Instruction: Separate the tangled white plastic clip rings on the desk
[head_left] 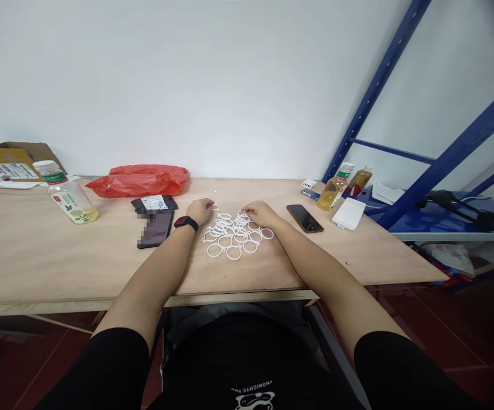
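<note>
Several white curtain rings [233, 252], each with a small loop on its edge, lie in an overlapping heap on the wooden table [114, 279]. At the heap's far left corner, my left hand [201, 210] pinches one white ring [215, 207] between thumb and fingertips. My right hand [262, 214] is closed at the far right side of the heap, its fingertips on another white ring [241, 213]. The palms hide part of the tabletop. A black watch [187, 223] is on my left wrist.
Left of my hands are a dark phone [158, 230], a black packet [154, 203], a red plastic bag [139, 180], a bottle [69, 193] and a cardboard box [20, 160]. To the right lie another phone [305, 218], a white case [349, 213] and a drink bottle [334, 188].
</note>
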A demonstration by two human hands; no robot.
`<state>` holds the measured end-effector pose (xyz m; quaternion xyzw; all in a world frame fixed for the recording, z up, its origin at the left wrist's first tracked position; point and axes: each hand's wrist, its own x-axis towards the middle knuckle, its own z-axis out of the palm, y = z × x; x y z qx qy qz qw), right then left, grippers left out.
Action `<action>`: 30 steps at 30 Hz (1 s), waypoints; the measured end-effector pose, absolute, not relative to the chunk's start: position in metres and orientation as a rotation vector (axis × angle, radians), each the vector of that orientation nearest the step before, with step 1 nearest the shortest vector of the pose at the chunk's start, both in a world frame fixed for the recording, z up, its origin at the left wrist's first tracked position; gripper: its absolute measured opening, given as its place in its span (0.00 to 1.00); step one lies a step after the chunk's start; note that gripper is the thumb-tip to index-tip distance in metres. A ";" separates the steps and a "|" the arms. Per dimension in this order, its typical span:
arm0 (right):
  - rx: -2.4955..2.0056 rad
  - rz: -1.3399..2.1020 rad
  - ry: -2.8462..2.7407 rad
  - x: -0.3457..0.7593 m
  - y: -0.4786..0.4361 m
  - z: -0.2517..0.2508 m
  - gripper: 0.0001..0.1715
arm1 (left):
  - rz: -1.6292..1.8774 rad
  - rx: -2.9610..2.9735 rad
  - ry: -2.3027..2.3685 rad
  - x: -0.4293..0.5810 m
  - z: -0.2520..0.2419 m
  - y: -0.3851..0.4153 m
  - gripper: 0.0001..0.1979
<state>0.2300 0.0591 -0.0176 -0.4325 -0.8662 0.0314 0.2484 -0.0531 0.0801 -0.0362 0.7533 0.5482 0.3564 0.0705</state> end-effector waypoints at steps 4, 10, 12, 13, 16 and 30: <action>-1.135 0.097 -2.388 0.231 0.058 -0.017 0.13 | 1.156 2.161 1.480 -0.053 -0.037 0.080 0.17; -1.088 0.120 -2.402 0.228 0.054 -0.014 0.13 | 1.201 2.164 1.539 -0.048 -0.033 0.075 0.17; -1.094 0.122 -2.383 0.227 0.053 -0.013 0.14 | 1.170 2.194 1.548 -0.046 -0.031 0.072 0.17; -1.094 0.127 -2.372 0.227 0.053 -0.013 0.13 | 1.145 2.209 1.558 -0.044 -0.030 0.071 0.17; -1.093 0.144 -2.359 0.226 0.051 -0.012 0.08 | 1.035 2.265 1.572 -0.041 -0.029 0.068 0.17; -1.189 0.178 -2.443 0.221 0.043 -0.007 0.17 | 0.859 2.341 1.610 -0.035 -0.025 0.061 0.19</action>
